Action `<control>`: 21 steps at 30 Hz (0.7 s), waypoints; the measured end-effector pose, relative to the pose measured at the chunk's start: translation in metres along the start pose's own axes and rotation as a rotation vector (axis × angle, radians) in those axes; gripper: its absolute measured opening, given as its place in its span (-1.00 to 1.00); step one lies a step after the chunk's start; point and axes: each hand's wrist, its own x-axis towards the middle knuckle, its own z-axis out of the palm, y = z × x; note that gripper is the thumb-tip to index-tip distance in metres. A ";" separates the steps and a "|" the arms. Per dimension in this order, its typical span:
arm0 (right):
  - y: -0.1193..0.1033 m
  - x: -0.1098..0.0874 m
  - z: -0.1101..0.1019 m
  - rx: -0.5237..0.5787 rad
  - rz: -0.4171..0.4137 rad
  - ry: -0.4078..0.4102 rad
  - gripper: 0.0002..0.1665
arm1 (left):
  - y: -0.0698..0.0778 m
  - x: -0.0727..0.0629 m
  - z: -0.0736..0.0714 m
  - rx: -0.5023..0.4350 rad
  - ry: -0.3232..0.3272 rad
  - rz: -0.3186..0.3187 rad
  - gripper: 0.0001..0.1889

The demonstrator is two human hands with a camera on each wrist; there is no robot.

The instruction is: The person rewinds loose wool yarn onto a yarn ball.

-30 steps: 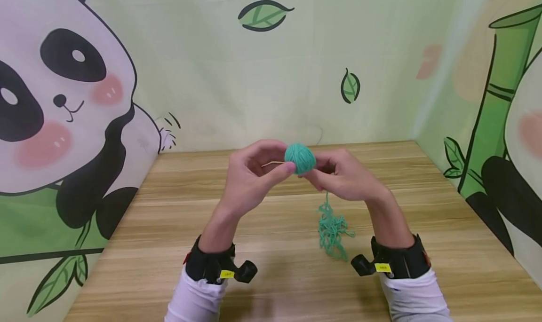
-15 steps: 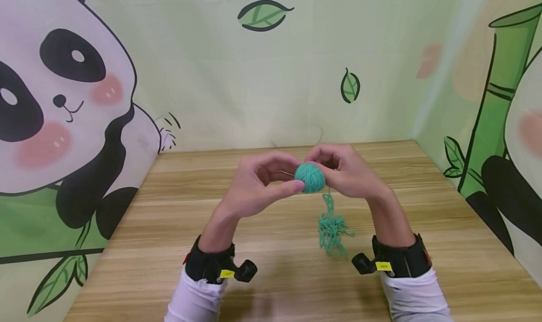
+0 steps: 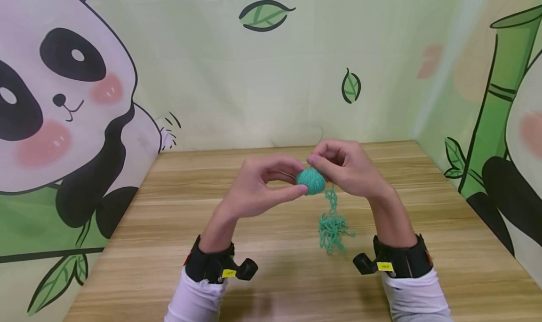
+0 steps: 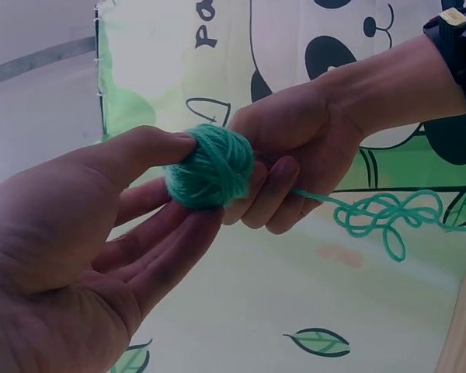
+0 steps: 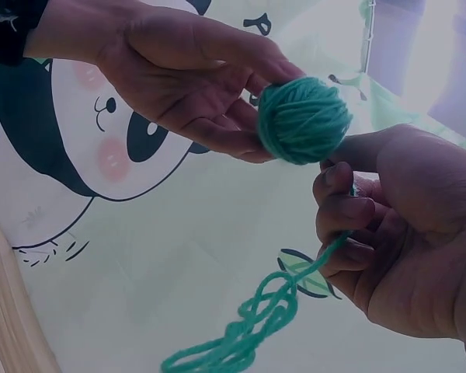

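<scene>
A small teal ball of yarn (image 3: 311, 181) is held above the table between the thumb and fingertips of my left hand (image 3: 260, 185). Just right of the ball, my right hand (image 3: 349, 169) pinches the yarn strand, thumb against curled fingers. In the right wrist view the strand (image 5: 334, 247) runs out below those curled fingers into a looped tangle (image 5: 268, 307). The wound ball (image 4: 210, 167) fills the left hand's fingertips in the left wrist view, with the right fingers close behind it. A loose heap of yarn (image 3: 333, 228) lies on the table, and a looped length rises from it.
The wood-grain table (image 3: 190, 228) reaches back to a pale green cloth backdrop (image 3: 203, 77) printed with pandas, leaves and bamboo. Each wrist wears a black strap with a small camera, the left camera (image 3: 246, 269) and the right camera (image 3: 364, 264).
The ball and left hand have moved down and slightly right. My right hand has passed from beside and below the ball to its upper right, and more looped yarn has risen off the heap.
</scene>
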 end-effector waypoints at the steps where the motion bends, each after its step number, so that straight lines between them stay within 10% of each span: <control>1: 0.000 0.000 0.000 -0.001 0.003 -0.002 -0.79 | 0.000 0.000 0.000 0.016 -0.004 0.004 -0.70; 21: -0.001 -0.002 -0.002 -0.032 -0.016 0.003 -0.78 | -0.006 0.001 0.002 0.318 -0.002 0.019 -0.73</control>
